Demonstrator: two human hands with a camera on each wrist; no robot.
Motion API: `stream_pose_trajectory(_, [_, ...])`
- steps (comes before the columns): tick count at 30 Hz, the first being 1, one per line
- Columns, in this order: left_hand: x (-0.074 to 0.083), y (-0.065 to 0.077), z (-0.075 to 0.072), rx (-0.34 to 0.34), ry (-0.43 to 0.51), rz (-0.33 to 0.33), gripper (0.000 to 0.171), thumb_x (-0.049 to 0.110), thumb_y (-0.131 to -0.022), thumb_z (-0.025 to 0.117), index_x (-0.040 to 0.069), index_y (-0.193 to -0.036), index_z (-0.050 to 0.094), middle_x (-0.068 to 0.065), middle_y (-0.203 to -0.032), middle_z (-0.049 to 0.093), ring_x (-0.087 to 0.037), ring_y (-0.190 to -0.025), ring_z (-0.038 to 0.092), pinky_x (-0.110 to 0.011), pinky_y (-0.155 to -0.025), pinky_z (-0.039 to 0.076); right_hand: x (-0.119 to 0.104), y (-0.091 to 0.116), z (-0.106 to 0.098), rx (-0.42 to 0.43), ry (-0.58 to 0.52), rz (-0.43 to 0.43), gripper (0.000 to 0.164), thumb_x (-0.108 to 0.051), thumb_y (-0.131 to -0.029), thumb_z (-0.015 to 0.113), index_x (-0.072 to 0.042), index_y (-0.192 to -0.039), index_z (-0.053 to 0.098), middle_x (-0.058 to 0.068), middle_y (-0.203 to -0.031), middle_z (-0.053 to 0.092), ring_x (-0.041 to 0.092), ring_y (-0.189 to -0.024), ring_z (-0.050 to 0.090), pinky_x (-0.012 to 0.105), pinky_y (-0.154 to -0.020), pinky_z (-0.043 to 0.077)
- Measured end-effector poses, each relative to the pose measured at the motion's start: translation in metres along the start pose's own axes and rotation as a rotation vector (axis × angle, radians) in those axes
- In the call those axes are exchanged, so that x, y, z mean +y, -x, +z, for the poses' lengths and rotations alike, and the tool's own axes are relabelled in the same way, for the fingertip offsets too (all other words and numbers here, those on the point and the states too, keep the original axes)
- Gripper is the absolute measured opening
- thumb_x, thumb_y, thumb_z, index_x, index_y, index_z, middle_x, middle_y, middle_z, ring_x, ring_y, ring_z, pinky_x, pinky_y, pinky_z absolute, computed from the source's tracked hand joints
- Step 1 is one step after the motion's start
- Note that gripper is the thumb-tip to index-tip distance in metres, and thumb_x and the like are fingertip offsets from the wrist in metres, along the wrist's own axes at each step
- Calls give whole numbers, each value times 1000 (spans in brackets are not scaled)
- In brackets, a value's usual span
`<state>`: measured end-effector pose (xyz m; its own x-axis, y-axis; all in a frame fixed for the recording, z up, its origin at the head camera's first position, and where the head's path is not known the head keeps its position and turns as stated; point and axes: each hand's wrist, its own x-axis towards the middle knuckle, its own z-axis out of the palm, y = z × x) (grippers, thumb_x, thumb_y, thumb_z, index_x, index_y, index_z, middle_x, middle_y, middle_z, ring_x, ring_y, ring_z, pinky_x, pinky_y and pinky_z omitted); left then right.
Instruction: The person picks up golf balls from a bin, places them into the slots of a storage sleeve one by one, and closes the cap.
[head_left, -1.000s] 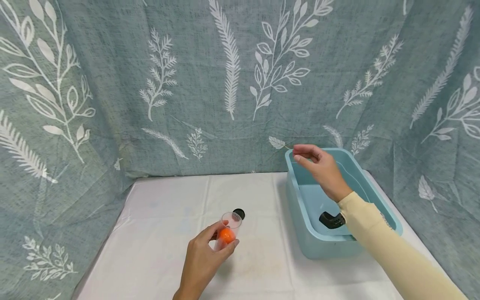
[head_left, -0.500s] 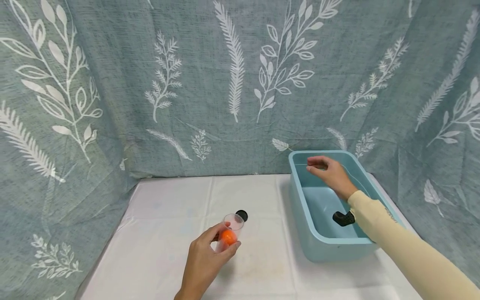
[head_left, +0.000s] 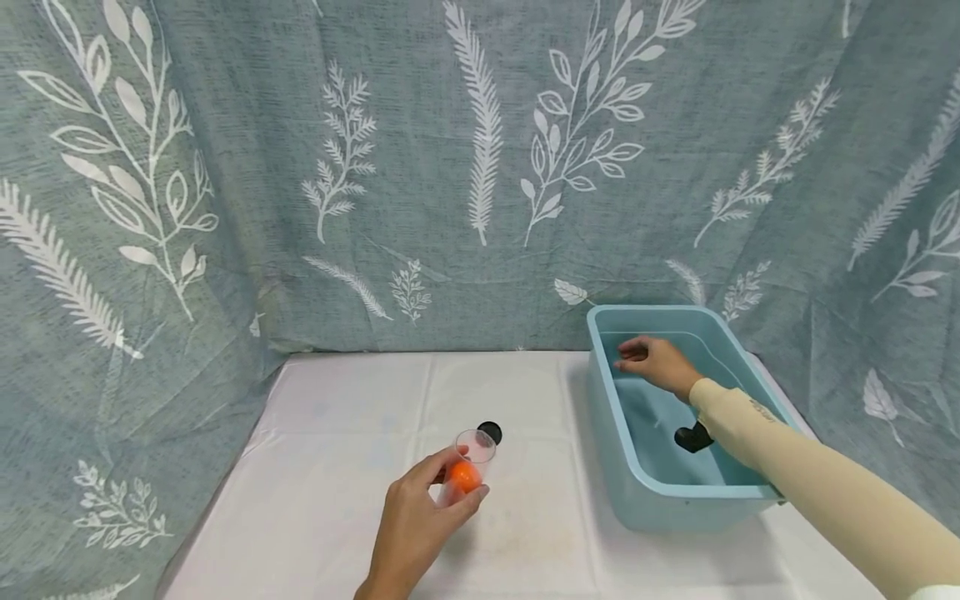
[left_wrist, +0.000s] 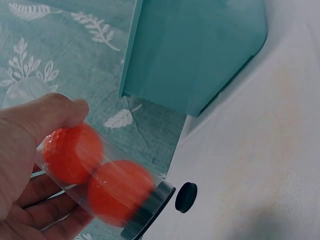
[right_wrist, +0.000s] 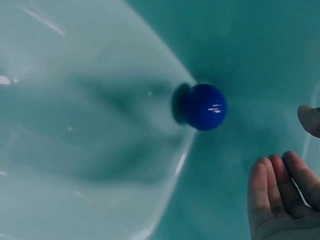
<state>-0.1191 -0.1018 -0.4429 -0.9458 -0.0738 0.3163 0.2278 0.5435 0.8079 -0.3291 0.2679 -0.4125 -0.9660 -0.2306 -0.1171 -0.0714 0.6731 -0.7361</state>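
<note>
My left hand (head_left: 420, 508) grips a clear plastic tube (head_left: 476, 446), its open rim tilted up in the head view. Two orange balls, one with dimples like a golf ball (left_wrist: 72, 152), sit inside in the left wrist view. A black end cap (left_wrist: 150, 212) closes the tube's lower end. Beside it a loose black cap (left_wrist: 186, 197) lies on the white cloth. Reaching into the light blue tub (head_left: 617, 408), my right hand (head_left: 656, 367) has its fingers apart from the thumb and holds nothing. A shiny blue ball (right_wrist: 204, 107) rests in the tub's corner, short of the fingertips.
The tub stands on the right of the white-covered table (head_left: 352, 433), its side walls rising around my right hand. A grey-green curtain (head_left: 420, 167) with white leaves hangs behind and at both sides. A black piece (head_left: 692, 437) shows beneath the right sleeve.
My right hand has gone from above the tub's rim down into the tub. The left hand keeps its hold on the tube. The head view has shifted slightly.
</note>
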Motion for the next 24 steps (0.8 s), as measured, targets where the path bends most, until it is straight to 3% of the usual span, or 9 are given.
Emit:
stream_pose_trajectory(9, [-3, 1, 0, -7, -28, -19, 46, 29, -77, 91, 16, -117, 73, 11, -102, 71, -8, -88, 63, -37, -85, 56, 14, -9, 16, -48, 76, -9, 55, -20, -97, 67, 12, -138, 49, 31, -136, 54, 43, -122, 57, 50, -96, 52])
stream_pose_trajectory(16, [-9, 6, 1, -27, -19, -106, 46, 30, -76, 91, 21, -117, 73, 16, -103, 69, -5, -92, 62, -33, -87, 55, 28, -11, 27, -94, 132, -59, 57, -14, -92, 73, 18, -133, 48, 33, -129, 56, 43, -112, 62, 50, -90, 54])
stream_pose_trajectory(24, [-13, 3, 0, -8, -8, -67, 47, 27, -76, 91, 20, -118, 73, 18, -103, 69, -4, -91, 61, -35, -86, 55, 36, -17, 33, -71, 172, -70, 47, -11, -91, 73, 14, -126, 55, 23, -113, 65, 32, -97, 67, 48, -83, 56])
